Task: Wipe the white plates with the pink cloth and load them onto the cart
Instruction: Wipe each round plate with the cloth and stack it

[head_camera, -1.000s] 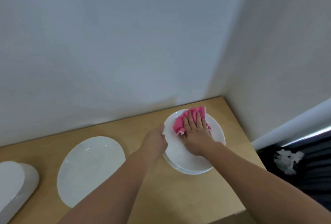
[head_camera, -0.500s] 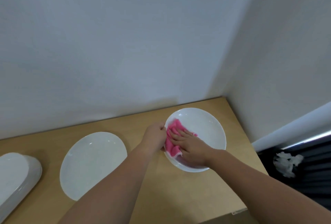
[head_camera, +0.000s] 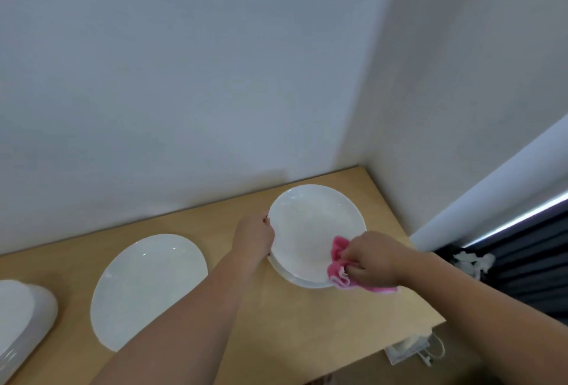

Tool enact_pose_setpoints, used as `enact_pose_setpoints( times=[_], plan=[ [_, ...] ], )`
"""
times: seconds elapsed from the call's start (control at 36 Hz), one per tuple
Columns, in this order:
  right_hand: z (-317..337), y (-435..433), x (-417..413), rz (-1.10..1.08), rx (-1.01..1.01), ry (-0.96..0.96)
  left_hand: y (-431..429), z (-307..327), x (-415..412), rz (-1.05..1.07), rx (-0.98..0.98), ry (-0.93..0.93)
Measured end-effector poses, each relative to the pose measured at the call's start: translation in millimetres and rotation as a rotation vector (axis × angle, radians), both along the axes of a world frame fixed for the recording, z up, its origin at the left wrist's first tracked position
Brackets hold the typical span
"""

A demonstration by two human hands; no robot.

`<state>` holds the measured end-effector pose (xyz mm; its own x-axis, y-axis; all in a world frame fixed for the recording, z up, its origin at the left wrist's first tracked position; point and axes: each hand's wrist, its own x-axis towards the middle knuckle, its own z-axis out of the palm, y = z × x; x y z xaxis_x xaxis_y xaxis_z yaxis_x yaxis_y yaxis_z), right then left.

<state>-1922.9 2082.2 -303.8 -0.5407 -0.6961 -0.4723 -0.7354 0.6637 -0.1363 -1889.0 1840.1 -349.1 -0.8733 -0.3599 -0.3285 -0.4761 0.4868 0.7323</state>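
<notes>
The plate is plain glossy white, round with a shallow dished centre and a smooth unmarked rim; soft highlights show near its far edge. It lies flat at the right end of the bench, close to the corner where the two walls meet, on top of at least one more like it, whose rim peeks out below its near-left edge.

The left grip is curled against the plate's left rim and holds it there. The right grip is closed tight round the cloth, bunching it at the plate's near-right rim. The cloth is bright pink with a paler, fuzzy hem. It is crumpled into folds, part of it on the plate and part trailing under the hand onto the bench.

A second plate, white and equally bare, lies flat further left on the pale wood, well apart from the first. At the far left edge sits a stack of white dishes, partly cut off.
</notes>
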Motion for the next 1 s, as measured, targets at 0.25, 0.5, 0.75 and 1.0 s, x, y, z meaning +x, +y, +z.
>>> enact_pose_setpoints(
  times=[0.25, 0.5, 0.75, 1.0],
  plan=[
    [0.0, 13.4, -8.4, -0.257, -0.09, 0.135, 1.6, 3.7, 3.4, -0.057, -0.145, -0.013],
    [5.1, 29.5, -7.3, -0.759, -0.43, 0.159, 4.7, 11.8, -0.6, -0.029, -0.195, -0.063],
    [11.2, 33.4, -8.1, -0.807, -0.561, 0.122, 8.0, 23.3, -0.6, -0.017, -0.156, -0.05],
    [11.5, 25.5, -12.8, -0.408, -0.444, 0.08, 8.8, 32.8, 1.1, 0.018, -0.086, 0.008]
  ],
)
